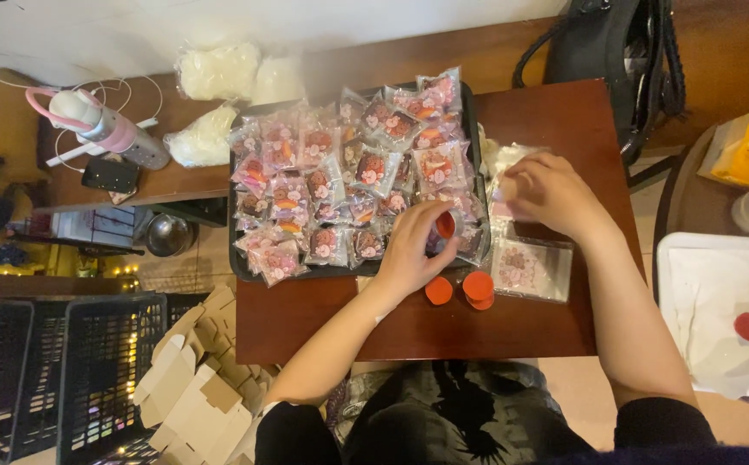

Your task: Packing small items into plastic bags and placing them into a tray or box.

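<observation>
Left hand (pixel 411 250) at the near edge of the black tray (pixel 474 129), fingers (pixel 433 251) wrapped around a small orange-capped container (pixel 445 226). Container sits right in the fingertips, over the tray's near-right corner.

Right hand (pixel 551 194) just right of the tray, fingers curled down onto a stack of clear patterned bags (pixel 502 159); can't tell if it's pinching one or only pressing on them.

Two more orange round pieces (pixel 459 288) lie on the desk (pixel 555 327) just below the left fingers, toward the person. A flat pink-printed bag (pixel 531 269) lies below the right fingers, beside those pieces.

Tray is packed with sealed packets of round treats (pixel 349 172), spreading up and left from the left fingers.

Far left of both hands: pink-and-grey bottle (pixel 108 129), phone (pixel 109 175), black crates (pixel 56 379) on the floor, folded cardboard boxes (pixel 194 387).
</observation>
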